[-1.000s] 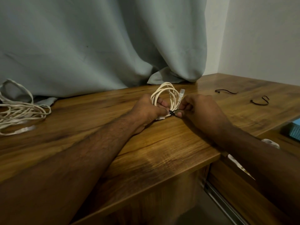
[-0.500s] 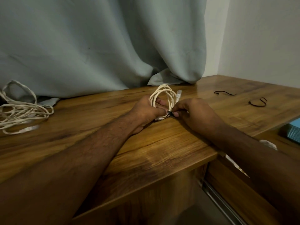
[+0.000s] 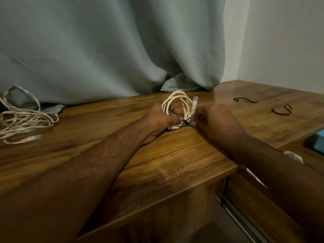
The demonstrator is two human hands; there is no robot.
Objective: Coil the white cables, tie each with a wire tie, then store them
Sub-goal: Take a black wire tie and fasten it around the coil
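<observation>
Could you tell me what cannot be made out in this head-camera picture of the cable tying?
- The wire tie around the coiled cable: too small, and the right hand covers its ends, so whether it is twisted closed cannot be told.
- The left hand hides the coil's lower part.
- The loose cable is cut off by the left edge.
- The blue object is cut off by the right edge; what it is cannot be told.
</observation>
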